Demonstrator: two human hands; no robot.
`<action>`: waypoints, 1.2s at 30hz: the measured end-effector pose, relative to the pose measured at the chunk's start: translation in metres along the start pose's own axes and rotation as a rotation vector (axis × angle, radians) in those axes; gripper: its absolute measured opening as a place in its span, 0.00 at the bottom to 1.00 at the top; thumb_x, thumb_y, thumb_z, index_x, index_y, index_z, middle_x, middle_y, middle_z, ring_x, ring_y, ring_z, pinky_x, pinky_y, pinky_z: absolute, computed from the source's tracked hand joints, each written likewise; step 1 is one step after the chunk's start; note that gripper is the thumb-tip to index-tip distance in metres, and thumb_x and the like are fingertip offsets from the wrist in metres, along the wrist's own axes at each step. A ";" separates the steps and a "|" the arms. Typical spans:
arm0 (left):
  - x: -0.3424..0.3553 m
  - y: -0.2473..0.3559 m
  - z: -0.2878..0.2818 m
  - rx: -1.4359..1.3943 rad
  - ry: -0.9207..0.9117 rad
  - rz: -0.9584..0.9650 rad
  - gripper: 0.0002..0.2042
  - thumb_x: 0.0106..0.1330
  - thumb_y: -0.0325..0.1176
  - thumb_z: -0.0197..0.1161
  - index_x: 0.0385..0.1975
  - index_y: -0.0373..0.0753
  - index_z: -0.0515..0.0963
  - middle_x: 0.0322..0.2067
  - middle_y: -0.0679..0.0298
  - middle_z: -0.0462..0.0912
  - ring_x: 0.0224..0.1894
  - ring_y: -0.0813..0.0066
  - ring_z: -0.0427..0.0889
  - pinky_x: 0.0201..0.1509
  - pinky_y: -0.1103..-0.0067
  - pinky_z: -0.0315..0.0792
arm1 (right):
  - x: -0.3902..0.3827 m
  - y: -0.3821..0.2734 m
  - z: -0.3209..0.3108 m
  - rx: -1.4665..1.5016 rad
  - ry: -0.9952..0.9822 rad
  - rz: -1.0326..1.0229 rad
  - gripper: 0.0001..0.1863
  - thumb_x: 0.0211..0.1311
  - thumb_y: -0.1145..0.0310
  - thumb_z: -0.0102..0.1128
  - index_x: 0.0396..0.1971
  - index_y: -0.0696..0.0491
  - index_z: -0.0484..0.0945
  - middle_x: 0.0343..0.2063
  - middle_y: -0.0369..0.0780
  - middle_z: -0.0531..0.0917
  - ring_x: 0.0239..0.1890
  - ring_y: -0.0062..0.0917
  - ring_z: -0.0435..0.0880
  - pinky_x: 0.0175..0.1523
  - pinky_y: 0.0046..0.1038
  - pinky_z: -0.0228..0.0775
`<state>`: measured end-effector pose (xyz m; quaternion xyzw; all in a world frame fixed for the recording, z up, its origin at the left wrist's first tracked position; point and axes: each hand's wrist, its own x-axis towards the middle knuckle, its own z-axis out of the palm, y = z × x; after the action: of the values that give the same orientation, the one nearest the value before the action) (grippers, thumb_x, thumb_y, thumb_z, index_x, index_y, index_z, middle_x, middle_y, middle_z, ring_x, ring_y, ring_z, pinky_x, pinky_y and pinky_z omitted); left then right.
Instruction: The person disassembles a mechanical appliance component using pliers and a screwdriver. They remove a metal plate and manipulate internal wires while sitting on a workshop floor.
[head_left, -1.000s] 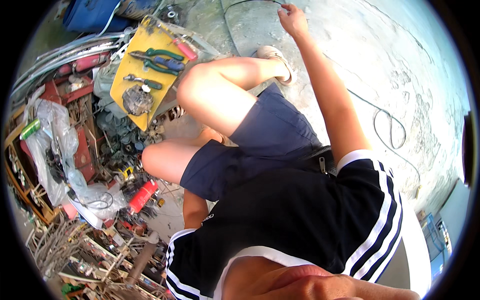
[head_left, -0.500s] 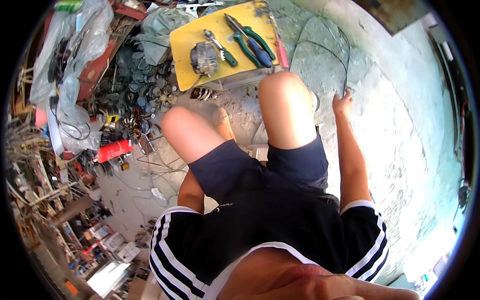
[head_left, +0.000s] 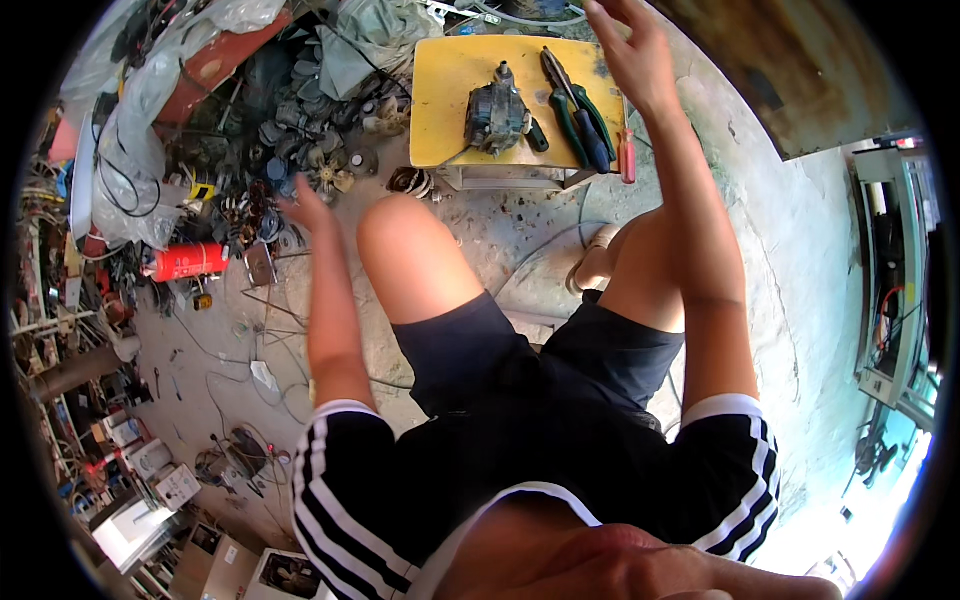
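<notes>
Beside a yellow table [head_left: 440, 70], I see a seated person's right hand [head_left: 640, 65] raised, fingers parted, visibly empty. The left hand [head_left: 311, 212], blurred and loosely open, is near heaped machine parts [head_left: 330, 165]; I can't tell whether it holds anything. Between the hands, the tabletop bears a dark motor [head_left: 497, 115] and green-handled pliers [head_left: 565, 125].

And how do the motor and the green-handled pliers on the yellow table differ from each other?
The motor is compact and blocky, while the pliers are long and slim. The motor looks dull grey; the pliers have green handles. Both lie on the yellow table, and neither is held.
</notes>
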<state>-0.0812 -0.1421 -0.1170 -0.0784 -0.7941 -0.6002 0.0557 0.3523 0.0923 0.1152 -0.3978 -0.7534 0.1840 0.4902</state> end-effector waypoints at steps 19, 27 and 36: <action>-0.166 0.233 0.057 0.575 -1.324 0.977 0.52 0.39 0.44 0.78 0.69 0.49 0.56 0.66 0.57 0.64 0.71 0.56 0.55 0.73 0.51 0.39 | -0.033 0.021 0.026 -0.360 -0.100 -0.176 0.26 0.60 0.52 0.64 0.59 0.38 0.74 0.57 0.40 0.77 0.67 0.46 0.62 0.63 0.68 0.43; -0.158 0.228 0.067 0.428 -1.460 0.857 0.53 0.38 0.42 0.79 0.69 0.51 0.56 0.65 0.56 0.64 0.70 0.55 0.58 0.75 0.59 0.43 | -0.030 0.027 0.027 -0.503 -0.390 -0.063 0.24 0.62 0.48 0.60 0.55 0.41 0.78 0.56 0.38 0.79 0.68 0.44 0.62 0.67 0.67 0.39; -0.167 0.238 0.065 0.422 -1.402 0.733 0.49 0.38 0.45 0.81 0.65 0.44 0.64 0.62 0.55 0.69 0.67 0.55 0.64 0.68 0.64 0.61 | -0.034 0.027 0.034 -0.453 -0.553 -0.048 0.20 0.62 0.54 0.58 0.52 0.42 0.80 0.44 0.42 0.84 0.62 0.39 0.71 0.65 0.68 0.43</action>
<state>0.1282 -0.0254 0.0596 -0.6781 -0.6645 -0.1934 -0.2474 0.3402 0.0861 0.0611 -0.4139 -0.8882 0.1015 0.1715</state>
